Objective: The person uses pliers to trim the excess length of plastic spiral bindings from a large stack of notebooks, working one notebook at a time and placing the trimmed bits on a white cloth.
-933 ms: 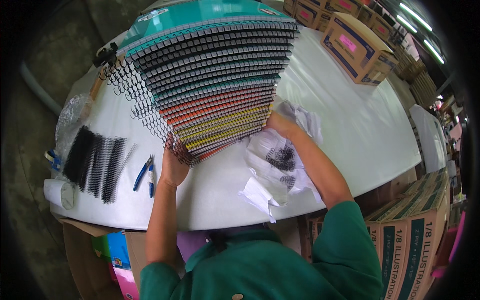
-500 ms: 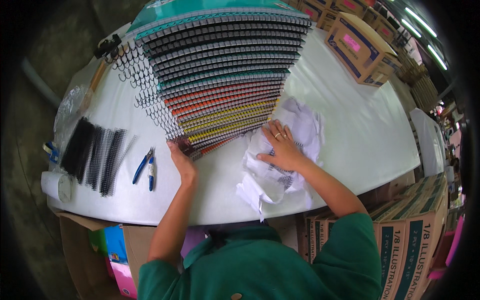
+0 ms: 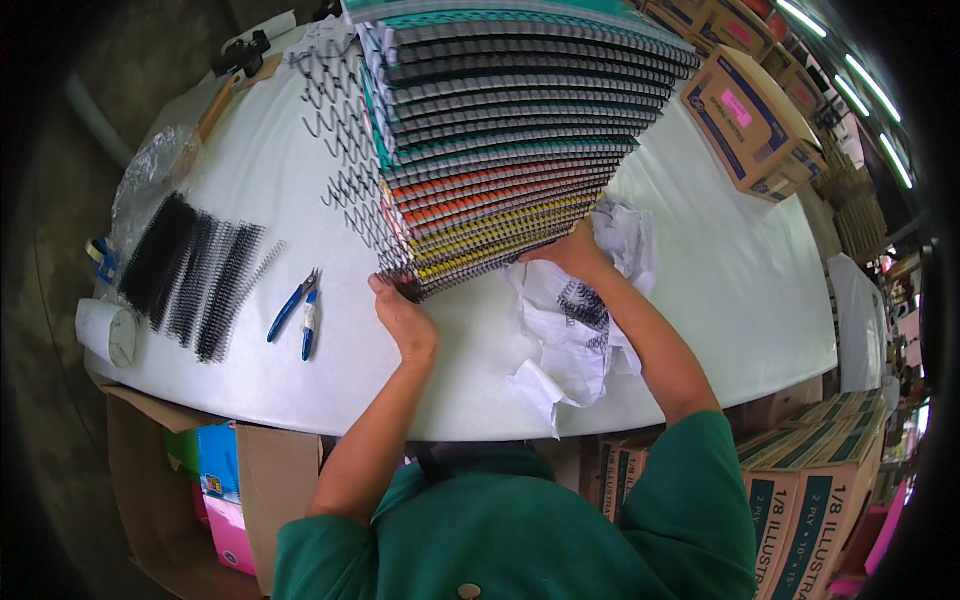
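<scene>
A tall fanned stack of spiral notebooks (image 3: 510,130) stands in front of me, its coil-bound edges facing me in grey, black, teal, orange and yellow bands. Long dark coil ends (image 3: 345,150) stick out past its left side. My left hand (image 3: 405,320) is closed round the lower left corner, thumb on the near side. At the lower right edge, my right hand (image 3: 572,250) grips the stack, with most of its fingers hidden behind it. Crumpled white paper (image 3: 560,330) with dark print lies under my right wrist.
Loose black coils (image 3: 190,280) lie at the left, beside blue-handled cutting pliers (image 3: 290,308) and a blue-and-white tool (image 3: 309,325). A paper roll (image 3: 107,332) sits at the table's left edge. Cardboard boxes (image 3: 750,120) stand far right; more cartons (image 3: 810,490) are below.
My right hand has left the crumpled paper and taken hold of the stack's lower right edge. The stack has shifted right with my left hand and looks larger. The view has also moved slightly.
</scene>
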Available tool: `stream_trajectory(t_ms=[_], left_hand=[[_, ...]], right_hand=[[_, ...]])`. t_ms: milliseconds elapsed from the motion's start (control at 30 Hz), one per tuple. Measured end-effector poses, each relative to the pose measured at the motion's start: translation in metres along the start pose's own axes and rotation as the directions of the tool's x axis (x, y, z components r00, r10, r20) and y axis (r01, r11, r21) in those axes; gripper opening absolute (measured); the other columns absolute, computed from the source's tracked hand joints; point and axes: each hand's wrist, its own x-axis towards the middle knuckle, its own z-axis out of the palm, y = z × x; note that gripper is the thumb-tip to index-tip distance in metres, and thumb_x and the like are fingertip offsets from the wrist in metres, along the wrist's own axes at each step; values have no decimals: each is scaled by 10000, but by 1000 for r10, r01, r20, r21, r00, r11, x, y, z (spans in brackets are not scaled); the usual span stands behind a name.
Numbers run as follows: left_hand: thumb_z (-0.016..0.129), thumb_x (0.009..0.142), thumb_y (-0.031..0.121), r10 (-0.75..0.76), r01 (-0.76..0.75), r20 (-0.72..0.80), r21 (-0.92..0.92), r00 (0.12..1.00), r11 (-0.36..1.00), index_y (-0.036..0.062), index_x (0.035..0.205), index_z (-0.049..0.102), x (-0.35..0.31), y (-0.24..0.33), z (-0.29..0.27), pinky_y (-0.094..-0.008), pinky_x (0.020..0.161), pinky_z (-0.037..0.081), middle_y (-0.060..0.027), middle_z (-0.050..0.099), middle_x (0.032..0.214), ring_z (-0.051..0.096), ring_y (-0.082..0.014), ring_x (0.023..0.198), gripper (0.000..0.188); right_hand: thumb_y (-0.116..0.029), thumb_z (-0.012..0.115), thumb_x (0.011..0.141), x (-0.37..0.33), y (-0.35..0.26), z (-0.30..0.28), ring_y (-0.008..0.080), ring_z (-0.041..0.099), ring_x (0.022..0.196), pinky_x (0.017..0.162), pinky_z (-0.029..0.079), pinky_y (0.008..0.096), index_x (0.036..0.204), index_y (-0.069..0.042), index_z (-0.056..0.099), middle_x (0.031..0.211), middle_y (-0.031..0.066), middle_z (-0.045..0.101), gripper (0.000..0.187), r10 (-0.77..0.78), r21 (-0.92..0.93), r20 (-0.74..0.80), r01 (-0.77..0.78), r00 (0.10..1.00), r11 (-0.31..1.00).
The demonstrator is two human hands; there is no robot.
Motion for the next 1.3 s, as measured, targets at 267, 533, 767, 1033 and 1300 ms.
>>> stream_trajectory(t_ms=[267, 533, 767, 1033, 1300], left_hand=[[240, 959, 527, 126, -128, -50, -46, 991, 991, 46, 717, 382, 21, -16, 16, -265, 570, 299, 18, 357, 668, 318, -93, 637, 557], [247, 970, 438, 112, -107, -70, 69, 991, 992, 19, 626, 341, 48, -19, 19, -346, 513, 263, -23, 332, 540, 291, -144, 546, 550], [241, 948, 513, 133, -90, -202, 212, 970, 973, -45, 599, 394, 86, -7, 25, -409, 540, 314, -96, 422, 521, 372, -214, 529, 676], [253, 967, 458, 253, -221, -176, 184, 951, 958, -18, 731, 525, 94, -1, 8, -329, 613, 386, -57, 514, 654, 449, -170, 622, 596], [280, 975, 435, 248, -247, -4, 80, 969, 966, 31, 678, 381, 87, 31, 32, -271, 546, 313, -9, 396, 630, 362, -97, 614, 512]], right_hand=[[-161, 887, 474, 3, 12, 8, 221, 602, 929, 857, 461, 317, 1044, -24, 601, 982, 72, 658, 652, 7, 315, 9, -9, 1000, 949], [-190, 891, 457, -3, 1, 9, 233, 606, 920, 872, 451, 332, 1062, -1, 587, 997, 89, 649, 703, 72, 350, 17, -73, 997, 934], [-424, 798, 582, -27, -17, 20, 347, 510, 1043, 904, 375, 448, 1135, -111, 589, 1104, 135, 606, 669, 90, -16, -17, -90, 996, 996], [-378, 820, 619, -36, -39, 15, 287, 480, 1121, 994, 339, 407, 1300, -18, 371, 1240, 175, 470, 891, -77, 165, -178, 106, 981, 981], [-254, 846, 623, -18, -65, 27, 176, 606, 906, 833, 473, 313, 1082, 2, 507, 976, 82, 649, 626, 216, 507, -455, 52, 864, 861]])
